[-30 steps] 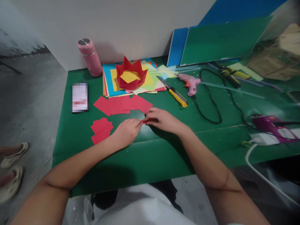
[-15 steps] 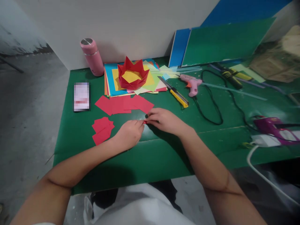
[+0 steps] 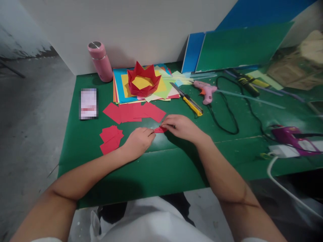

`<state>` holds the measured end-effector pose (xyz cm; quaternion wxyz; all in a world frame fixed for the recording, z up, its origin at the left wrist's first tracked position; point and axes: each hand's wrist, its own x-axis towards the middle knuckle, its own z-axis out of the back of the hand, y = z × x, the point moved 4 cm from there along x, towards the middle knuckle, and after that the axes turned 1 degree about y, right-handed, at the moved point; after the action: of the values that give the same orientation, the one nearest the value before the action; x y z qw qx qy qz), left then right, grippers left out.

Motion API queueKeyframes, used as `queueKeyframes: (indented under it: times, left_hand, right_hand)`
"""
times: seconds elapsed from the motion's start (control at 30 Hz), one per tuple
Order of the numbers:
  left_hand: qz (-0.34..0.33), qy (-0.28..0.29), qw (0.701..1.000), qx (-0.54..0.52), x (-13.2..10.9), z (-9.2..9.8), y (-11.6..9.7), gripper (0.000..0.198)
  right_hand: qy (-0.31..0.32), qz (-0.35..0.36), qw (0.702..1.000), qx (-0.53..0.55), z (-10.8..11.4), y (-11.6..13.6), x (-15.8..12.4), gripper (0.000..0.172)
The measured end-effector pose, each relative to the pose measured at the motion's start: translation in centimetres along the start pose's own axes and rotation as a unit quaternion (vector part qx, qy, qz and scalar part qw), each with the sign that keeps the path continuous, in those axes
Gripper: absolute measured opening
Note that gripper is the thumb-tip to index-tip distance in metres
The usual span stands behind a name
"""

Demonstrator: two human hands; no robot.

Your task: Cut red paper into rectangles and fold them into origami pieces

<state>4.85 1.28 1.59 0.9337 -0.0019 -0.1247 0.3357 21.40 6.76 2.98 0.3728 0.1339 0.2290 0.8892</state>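
Note:
A small folded red paper (image 3: 159, 129) lies low over the green table, held between my two hands. My left hand (image 3: 139, 142) pinches its left end with closed fingers. At its right end, my right hand (image 3: 182, 126) has thumb and fingers pressed together on the paper; part of the paper is hidden by the fingertips. Just beyond my hands, flat red paper squares (image 3: 135, 112) lie overlapped in a row. Left of my left hand is a loose pile of smaller red paper pieces (image 3: 111, 138). A pointed red paper ring (image 3: 144, 90) stands on stacked coloured sheets (image 3: 122, 95).
A pink bottle (image 3: 101, 64) and a phone-like blurred item (image 3: 88, 104) are at the left. A yellow utility knife (image 3: 190, 103) and pink glue gun (image 3: 206, 91) with a black cord lie beyond my right hand. A purple box (image 3: 287, 134) and white power strip (image 3: 285, 151) are at the right.
My right hand has shifted slightly right, away from my left fingertips. More of the folded red paper now shows between my hands. The left hand has barely moved.

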Motion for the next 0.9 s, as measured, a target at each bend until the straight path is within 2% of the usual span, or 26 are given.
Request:
queueKeyframes:
  times: [0.17, 0.27, 0.33, 0.57, 0.7, 0.8, 0.83, 0.9]
  left_hand:
    - [0.007, -0.015, 0.999, -0.052, 0.3, 0.0, 1.0, 0.029]
    - [0.024, -0.030, 0.996, -0.084, 0.4, 0.0, 1.7, 0.028]
    - [0.034, -0.040, 0.993, -0.105, 0.3, -0.1, 2.0, 0.026]
    - [0.042, -0.079, 0.985, -0.147, 0.3, -0.7, 2.5, 0.021]
    - [0.080, -0.096, 0.971, -0.202, 0.4, -0.8, 2.9, 0.015]
    - [0.167, -0.102, 0.931, -0.309, 0.5, -0.8, 3.5, 0.011]
    - [0.202, -0.107, 0.906, -0.357, 0.4, -0.9, 3.7, 0.010]
    - [0.258, -0.122, 0.842, -0.459, 0.3, -1.1, 3.9, 0.011]
  right_hand:
    - [0.004, 0.004, 0.999, 0.042, 0.3, -0.4, 0.0, 0.022]
    - [0.040, 0.029, 0.998, 0.027, 0.1, -0.1, 0.1, 0.031]
    - [0.049, 0.044, 0.998, 0.009, -0.1, 0.0, 0.1, 0.032]
    - [-0.016, 0.109, 0.992, -0.059, -0.7, 0.1, 0.0, 0.029]
    - [-0.034, 0.094, 0.994, -0.044, -1.2, 0.1, 0.2, 0.032]
    - [-0.086, 0.038, 0.994, 0.057, -1.1, 0.0, 0.4, 0.024]
    - [-0.107, 0.012, 0.988, 0.114, -1.1, 0.0, 0.4, 0.022]
    - [-0.131, -0.034, 0.961, 0.242, -1.5, -0.1, 0.5, 0.037]
